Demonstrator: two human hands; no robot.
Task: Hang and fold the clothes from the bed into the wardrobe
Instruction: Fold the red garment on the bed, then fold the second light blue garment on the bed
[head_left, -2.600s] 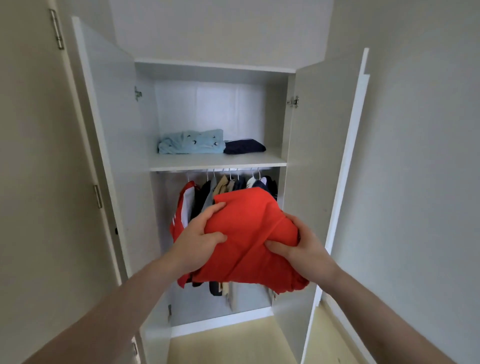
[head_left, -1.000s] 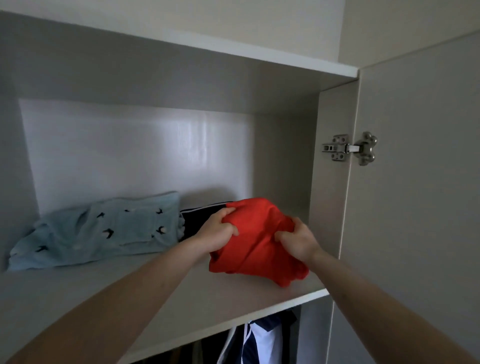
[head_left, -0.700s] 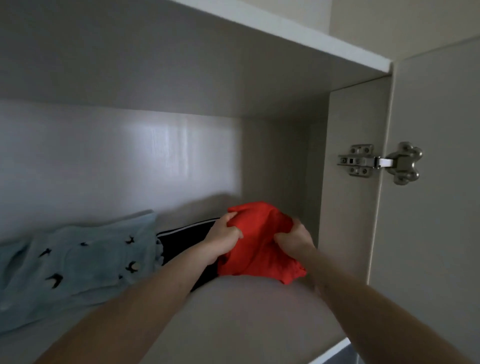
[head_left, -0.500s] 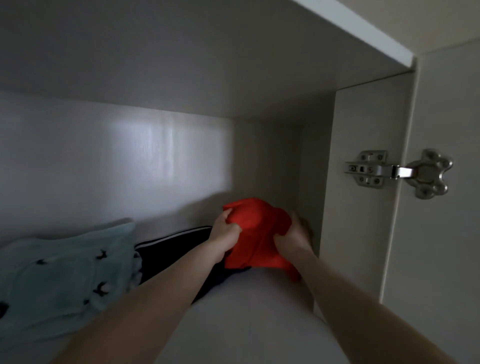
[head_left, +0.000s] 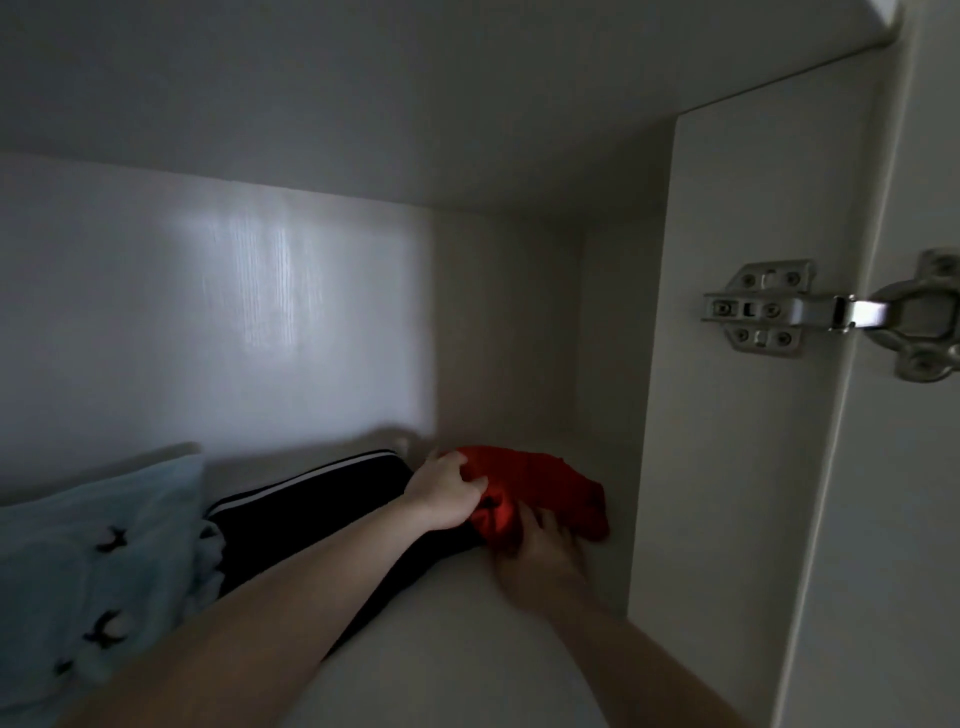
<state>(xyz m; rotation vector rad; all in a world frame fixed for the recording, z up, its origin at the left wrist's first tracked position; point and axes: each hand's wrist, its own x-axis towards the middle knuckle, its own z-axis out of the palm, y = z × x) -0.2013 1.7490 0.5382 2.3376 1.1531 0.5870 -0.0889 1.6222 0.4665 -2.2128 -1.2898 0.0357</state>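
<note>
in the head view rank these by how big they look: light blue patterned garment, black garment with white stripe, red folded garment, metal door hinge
Largest to smallest as seen:
1. light blue patterned garment, nearest the camera and cut off by the frame, so unsure
2. black garment with white stripe, partly hidden by an arm
3. metal door hinge and red folded garment look alike

shelf (head_left: 457, 649) | left: patterned garment (head_left: 98, 545) | middle: striped garment (head_left: 311, 514) | right corner: folded garment (head_left: 545, 488)

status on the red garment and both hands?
Left hand grips red garment at its left edge; right hand on its front, grip unclear. Garment on shelf, far right corner, beside dark folded garment. Nothing in the way.
</note>
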